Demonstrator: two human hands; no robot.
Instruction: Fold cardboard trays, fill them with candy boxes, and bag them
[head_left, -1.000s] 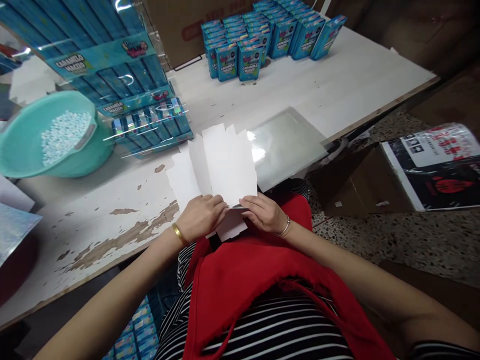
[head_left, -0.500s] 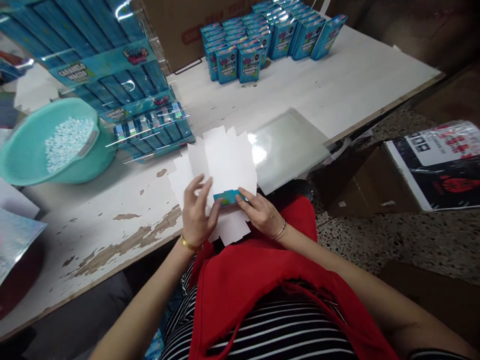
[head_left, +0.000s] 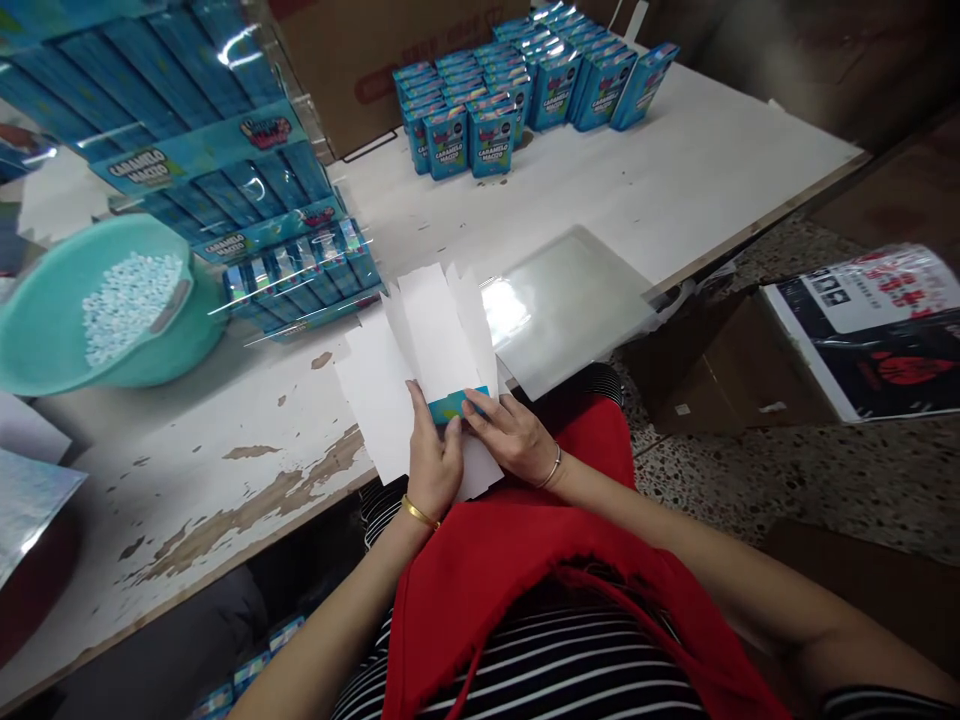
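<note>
A carton blank (head_left: 435, 325), white on its inner side, is partly folded at the table's front edge, its long side panels standing up. At its near end a blue printed flap (head_left: 445, 407) is turned over toward the white side. My left hand (head_left: 436, 458) grips the blank's left side by that flap, thumb close to the blue edge. On the right, my right hand (head_left: 516, 436) holds the flap with its fingers bent over it. More flat white blanks (head_left: 375, 390) lie beneath and to the left.
A turquoise basin (head_left: 169, 345) of small pale candies stands left, beside a tiered display (head_left: 195, 150) of blue boxes. Several blue upright boxes (head_left: 491, 140) fill the back of the table. A shiny translucent sheet (head_left: 577, 310) lies right, above an open cardboard carton (head_left: 727, 370).
My left hand has moved right and lower, from hovering spread over the blank to gripping its left side. The blank's side panels have folded upward and the blank looks narrower.
</note>
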